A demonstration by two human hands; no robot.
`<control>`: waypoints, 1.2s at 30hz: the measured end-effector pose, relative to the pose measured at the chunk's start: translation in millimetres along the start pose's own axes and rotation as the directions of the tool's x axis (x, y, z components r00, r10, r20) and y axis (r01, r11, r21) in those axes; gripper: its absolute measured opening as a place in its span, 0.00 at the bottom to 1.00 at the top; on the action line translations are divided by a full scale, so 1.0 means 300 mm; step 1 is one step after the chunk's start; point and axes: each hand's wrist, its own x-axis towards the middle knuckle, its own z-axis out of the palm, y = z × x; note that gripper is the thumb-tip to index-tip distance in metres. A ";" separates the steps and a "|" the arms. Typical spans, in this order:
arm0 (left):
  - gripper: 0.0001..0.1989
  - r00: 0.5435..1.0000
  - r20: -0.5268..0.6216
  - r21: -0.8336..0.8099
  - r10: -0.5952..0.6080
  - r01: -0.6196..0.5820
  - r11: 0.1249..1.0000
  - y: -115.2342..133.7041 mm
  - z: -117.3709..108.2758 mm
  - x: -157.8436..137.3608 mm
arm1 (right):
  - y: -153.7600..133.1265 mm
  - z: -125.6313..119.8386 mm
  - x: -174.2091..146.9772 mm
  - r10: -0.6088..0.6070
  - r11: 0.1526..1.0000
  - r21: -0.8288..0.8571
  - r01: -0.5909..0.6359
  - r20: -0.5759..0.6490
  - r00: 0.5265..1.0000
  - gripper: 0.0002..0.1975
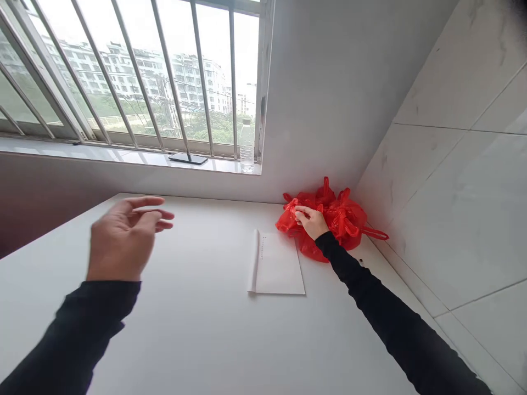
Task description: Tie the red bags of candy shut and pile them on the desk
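Observation:
My right hand (314,224) reaches to the heap of red plastic bags (349,215) in the table's far right corner. Its thumb and fingers pinch the crumpled top of the leftmost red plastic bag (285,220). What the bags contain is hidden. My left hand (122,236) hovers over the left part of the table, fingers curved and apart, with nothing in it. Just in front of the bags lies a white paper pad (280,266), its left edge rolled over and a little print near that edge.
The white table (197,329) meets the wall below a barred window. On the sill (140,158) lie a dark phone (188,158) and a standing clear bottle (247,145). Marbled wall tiles (465,219) bound the right side. A small dark speck sits near the right edge.

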 end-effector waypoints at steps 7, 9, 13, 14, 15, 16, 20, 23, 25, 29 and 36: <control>0.24 0.913 0.398 -0.064 -0.089 0.125 0.990 -0.036 0.343 -0.211 | -0.077 0.028 -0.283 -0.068 0.913 0.408 0.003 0.143 0.987 0.18; 0.25 0.883 0.465 -0.116 -0.062 0.130 0.985 -0.042 0.343 -0.329 | -0.102 0.054 -0.379 -0.050 0.887 0.457 -0.060 0.225 0.973 0.17; 0.23 0.850 0.527 -0.125 -0.009 0.088 0.988 -0.080 0.284 -0.537 | -0.191 0.053 -0.544 -0.073 0.894 0.422 -0.148 0.463 0.883 0.15; 0.22 0.853 0.521 -0.136 -0.016 0.102 0.985 -0.095 0.268 -0.571 | -0.215 0.040 -0.569 -0.102 0.914 0.384 -0.129 0.525 0.845 0.15; 0.20 0.854 0.519 -0.159 -0.035 0.136 0.978 -0.110 0.251 -0.597 | -0.234 0.025 -0.586 -0.129 0.931 0.351 -0.095 0.562 0.817 0.15; 0.18 0.850 0.525 -0.196 -0.056 0.184 0.963 -0.123 0.235 -0.616 | -0.247 0.010 -0.594 -0.156 0.946 0.322 -0.044 0.570 0.807 0.15; 0.18 0.767 0.641 -0.379 0.020 0.294 0.878 -0.147 0.184 -0.647 | -0.225 -0.009 -0.579 -0.294 0.956 0.141 0.259 0.487 0.822 0.20; 0.20 0.755 0.648 -0.406 0.102 0.229 0.884 -0.161 0.163 -0.655 | -0.175 0.024 -0.573 -0.330 0.928 0.077 0.364 0.620 0.711 0.25; 0.19 0.809 0.579 -0.332 0.098 0.124 0.935 -0.179 0.152 -0.660 | -0.155 0.046 -0.580 -0.281 0.943 0.063 0.326 0.675 0.683 0.18; 0.10 0.864 0.492 -0.178 -0.107 0.220 0.959 -0.226 0.118 -0.668 | -0.170 0.034 -0.588 -0.169 0.969 -0.026 0.244 0.653 0.739 0.10; 0.11 0.902 0.258 -0.142 -0.346 0.390 0.910 -0.272 0.097 -0.663 | -0.209 -0.052 -0.583 0.062 0.992 -0.127 0.021 0.610 0.790 0.13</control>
